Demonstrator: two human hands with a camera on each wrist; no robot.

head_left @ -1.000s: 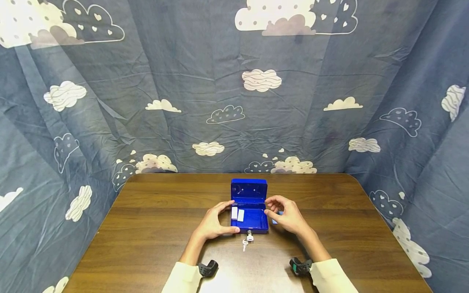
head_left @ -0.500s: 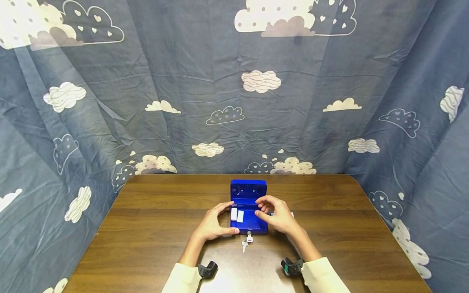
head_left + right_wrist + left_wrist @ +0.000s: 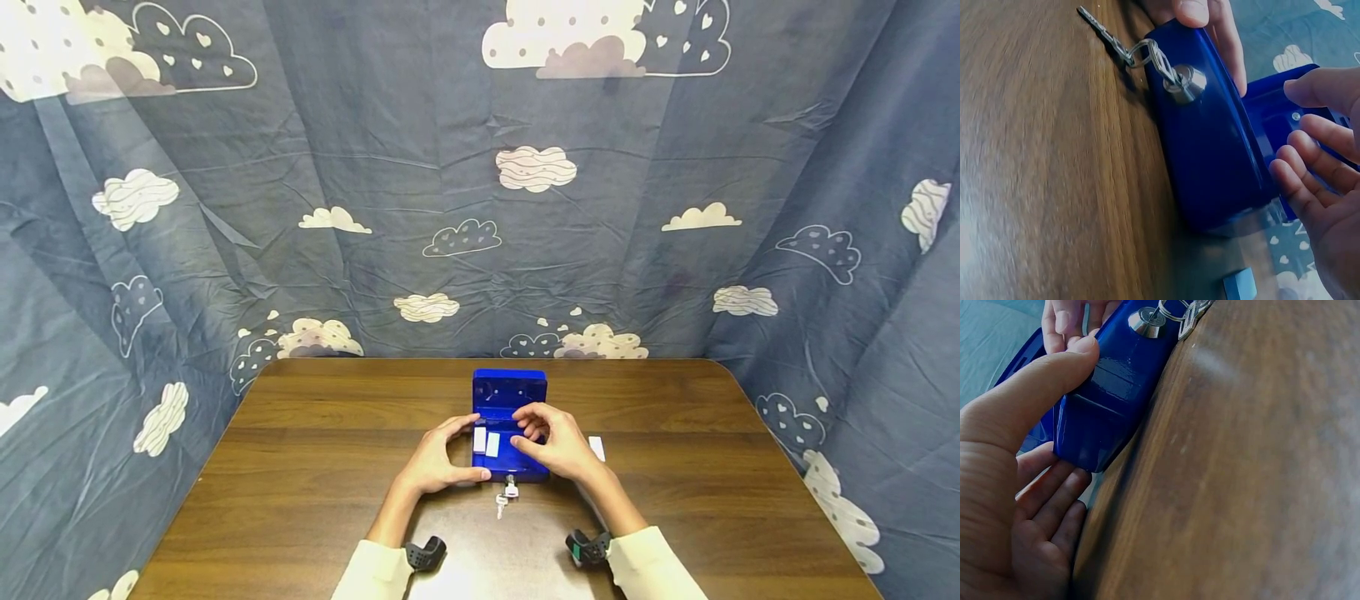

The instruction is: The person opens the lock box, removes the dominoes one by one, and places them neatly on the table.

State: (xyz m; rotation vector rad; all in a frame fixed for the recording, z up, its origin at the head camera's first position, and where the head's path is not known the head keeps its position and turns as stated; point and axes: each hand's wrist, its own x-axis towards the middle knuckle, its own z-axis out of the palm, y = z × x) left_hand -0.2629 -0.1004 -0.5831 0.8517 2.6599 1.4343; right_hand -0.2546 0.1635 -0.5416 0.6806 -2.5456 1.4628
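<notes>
A blue metal cash box (image 3: 513, 465) stands on the table with its lid (image 3: 510, 377) tipped up at the back. My left hand (image 3: 429, 460) grips the box's left end, thumb on the front rim and index finger toward the back corner. Over the box's right part hovers my right hand (image 3: 564, 443), fingers loosely bent and apart, holding nothing in the right wrist view. Two small white blocks (image 3: 492, 444) lie inside at the left. From the front lock (image 3: 1186, 84) a ring carries keys (image 3: 502, 503), one of them in the lock.
Right of the box lies a small white block (image 3: 597, 448). A light-blue block (image 3: 1241, 285) shows beside the box's right end in the right wrist view. The brown wooden table (image 3: 322, 433) ends at a dark curtain (image 3: 420, 258) with cloud prints.
My right hand has moved left, from beside the box's right edge to over its inside. The white block on the right has come into view. My left hand keeps its grip.
</notes>
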